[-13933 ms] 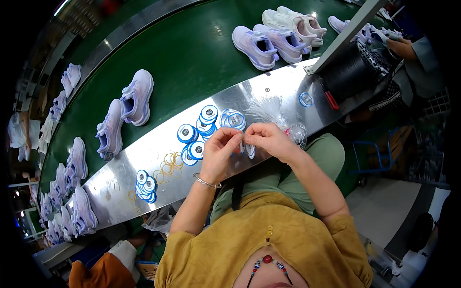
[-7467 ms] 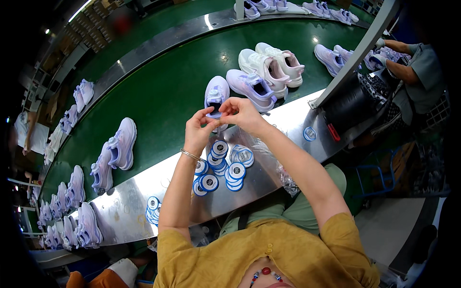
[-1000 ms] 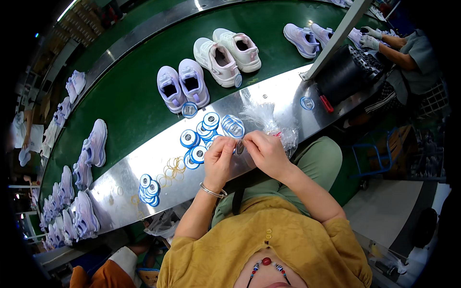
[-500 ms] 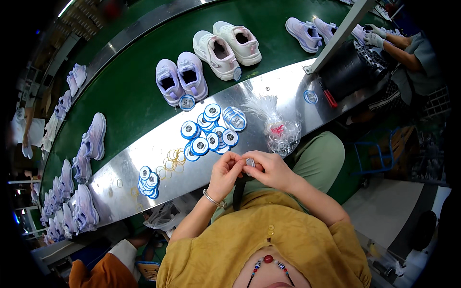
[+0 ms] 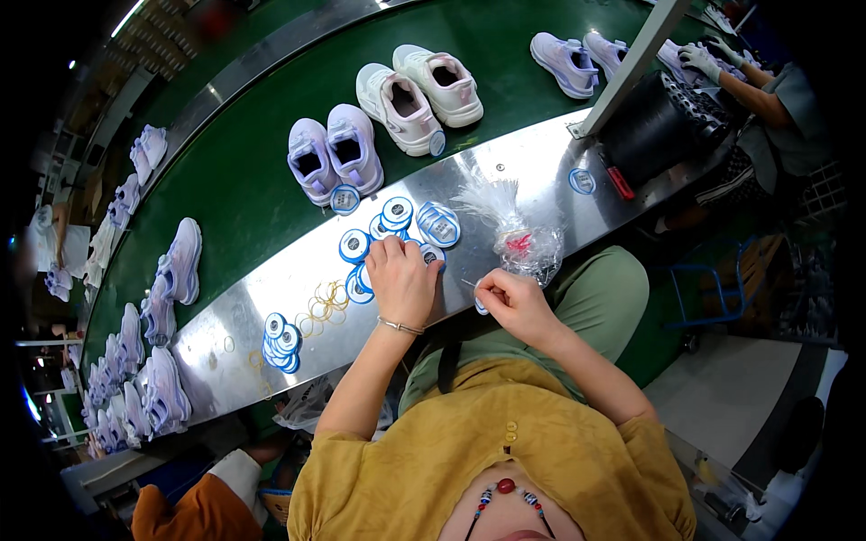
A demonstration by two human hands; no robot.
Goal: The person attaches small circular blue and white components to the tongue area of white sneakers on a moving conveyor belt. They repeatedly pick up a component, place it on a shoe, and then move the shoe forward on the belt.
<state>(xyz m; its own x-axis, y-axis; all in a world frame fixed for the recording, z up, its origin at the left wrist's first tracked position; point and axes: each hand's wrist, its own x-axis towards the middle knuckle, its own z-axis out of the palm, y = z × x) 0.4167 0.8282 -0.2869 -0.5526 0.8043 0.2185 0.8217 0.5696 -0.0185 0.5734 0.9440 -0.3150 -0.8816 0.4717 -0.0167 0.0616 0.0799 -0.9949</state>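
Okay, left hand [image 5: 402, 281] palm-down mid-frame over the pile of round white tags with blue rims [image 5: 397, 213]; fingers bent, tips partly hidden, can't tell if gripping. Pile lies under and just beyond its fingertips; tags round, no long axis; left hand nearer. Right hand [image 5: 518, 304], right of centre: thumb and forefinger pinched on a small white-and-blue tag [image 5: 481, 307], near the clear plastic strand bundle [image 5: 492, 206].
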